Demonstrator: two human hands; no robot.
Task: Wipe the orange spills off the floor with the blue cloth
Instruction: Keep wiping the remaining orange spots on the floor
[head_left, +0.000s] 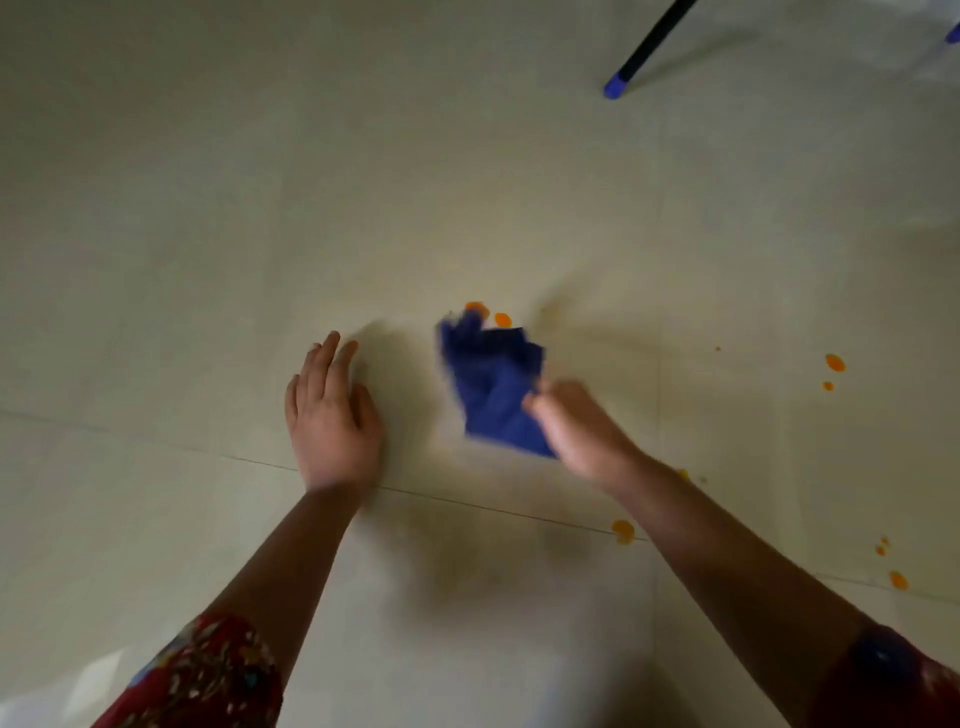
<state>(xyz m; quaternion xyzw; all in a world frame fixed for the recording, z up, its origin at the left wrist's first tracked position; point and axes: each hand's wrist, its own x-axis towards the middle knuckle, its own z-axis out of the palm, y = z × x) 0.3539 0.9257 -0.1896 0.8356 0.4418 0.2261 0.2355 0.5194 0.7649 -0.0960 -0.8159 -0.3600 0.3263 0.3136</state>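
Your right hand (579, 428) is gripping the blue cloth (491, 382), bunched just ahead of your curled fingers (536, 402) beside orange spills (502, 320); your left hand (332, 415) is lying flat, fingers straight.

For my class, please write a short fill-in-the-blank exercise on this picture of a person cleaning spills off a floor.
1. The right hand grips a crumpled cloth whose colour is ____.
2. The empty hand, with its fingers straight, is the person's ____ one.
3. The spots spilled on the floor are ____ in colour.

Missing words: blue; left; orange.
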